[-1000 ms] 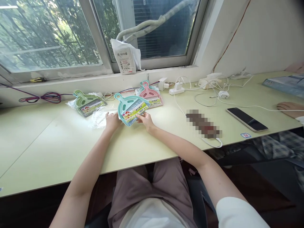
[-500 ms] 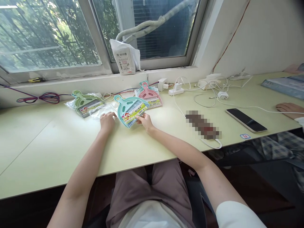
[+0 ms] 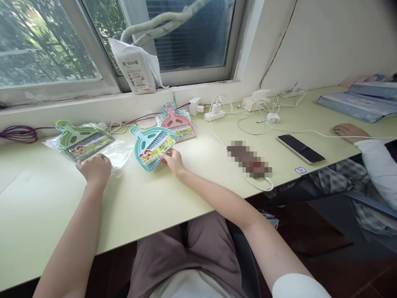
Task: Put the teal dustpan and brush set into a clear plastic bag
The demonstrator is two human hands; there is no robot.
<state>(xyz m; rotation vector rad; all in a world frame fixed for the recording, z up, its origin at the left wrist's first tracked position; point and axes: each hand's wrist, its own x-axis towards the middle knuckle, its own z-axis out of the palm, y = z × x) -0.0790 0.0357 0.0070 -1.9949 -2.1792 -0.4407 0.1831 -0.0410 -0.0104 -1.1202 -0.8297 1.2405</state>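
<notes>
My right hand (image 3: 174,160) pinches the lower right edge of a light blue dustpan and brush set (image 3: 148,142) with a yellow-green label, tilted over the table. My left hand (image 3: 96,167) is closed, its knuckles up, at the lower edge of a green dustpan and brush set (image 3: 82,145) in clear wrapping. Whatever its fingers may hold is hidden. Crumpled clear plastic (image 3: 119,155) lies between my left hand and the blue set. Behind the blue set rests a pink dustpan and brush set (image 3: 176,121), with a blue-green one partly covered under it.
A white package (image 3: 138,72) stands on the windowsill. White chargers and cables (image 3: 214,111) run along the wall. Toward the right lie a pixelated brown object (image 3: 248,159), a phone (image 3: 300,149) and another person's hand (image 3: 350,131). Coiled red-blue wire (image 3: 18,134) lies at far left.
My left hand has moved left, from beside the blue dustpan set to the green one. My right hand still holds the blue set. The whole view has shifted to the right.
</notes>
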